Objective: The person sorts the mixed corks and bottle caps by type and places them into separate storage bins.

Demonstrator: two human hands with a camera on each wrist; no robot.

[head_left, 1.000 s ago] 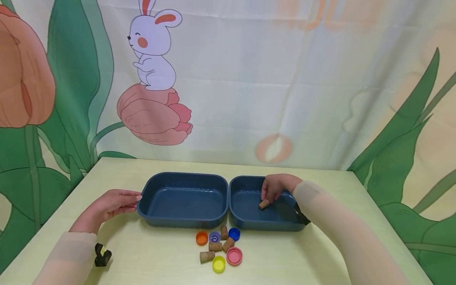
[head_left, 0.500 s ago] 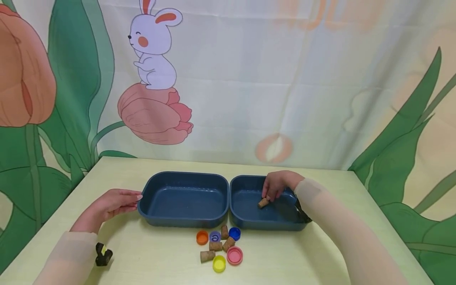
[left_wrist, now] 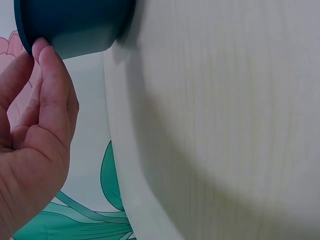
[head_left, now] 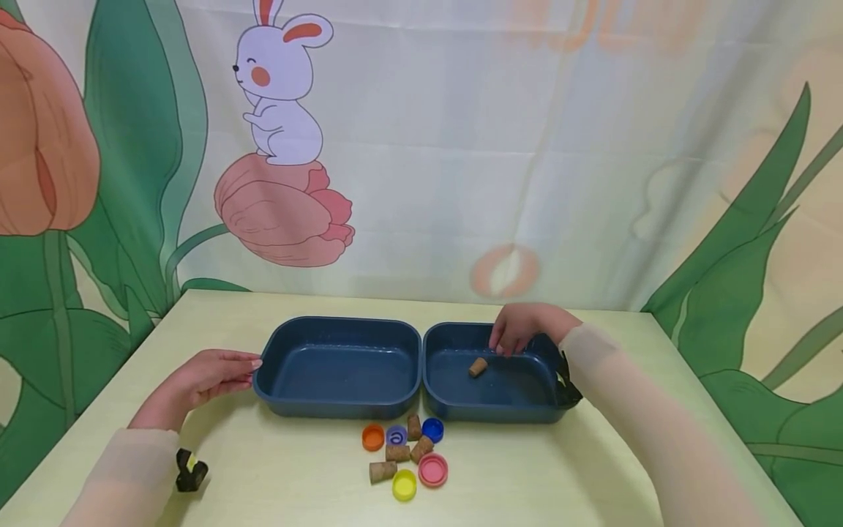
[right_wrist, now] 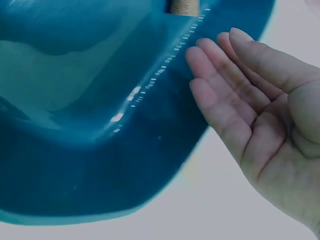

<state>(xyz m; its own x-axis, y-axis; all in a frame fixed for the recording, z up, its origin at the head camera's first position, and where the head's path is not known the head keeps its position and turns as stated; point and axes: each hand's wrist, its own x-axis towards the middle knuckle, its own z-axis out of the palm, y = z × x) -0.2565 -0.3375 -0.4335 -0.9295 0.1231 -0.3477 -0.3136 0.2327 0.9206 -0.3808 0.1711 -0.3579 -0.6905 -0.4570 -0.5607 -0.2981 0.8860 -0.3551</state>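
Observation:
My left hand (head_left: 219, 377) is at the left end of the larger dark blue tub (head_left: 339, 406). In the left wrist view, thumb and fingertips pinch the rim of that tub (left_wrist: 85, 30). My right hand (head_left: 516, 329) hovers over the back of the smaller dark blue tub (head_left: 494, 414), holding nothing. A cork (head_left: 478, 367) lies on this tub's floor, apart from the fingertips. In the right wrist view, the right hand (right_wrist: 255, 105) shows loosely bent, spread fingers, and part of the cork (right_wrist: 184, 7) shows at the top edge.
Before the tubs lie several corks (head_left: 383, 472), an orange cap (head_left: 372, 437), a purple cap (head_left: 396, 435), a blue cap (head_left: 432, 430), a pink cap (head_left: 433, 470) and a yellow cap (head_left: 405, 484). A printed curtain (head_left: 421, 146) hangs behind the table (head_left: 263, 483).
My right hand has let go of the cork, leaving it on the smaller tub's floor, and has moved up and back. The left hand has stayed at the larger tub's rim.

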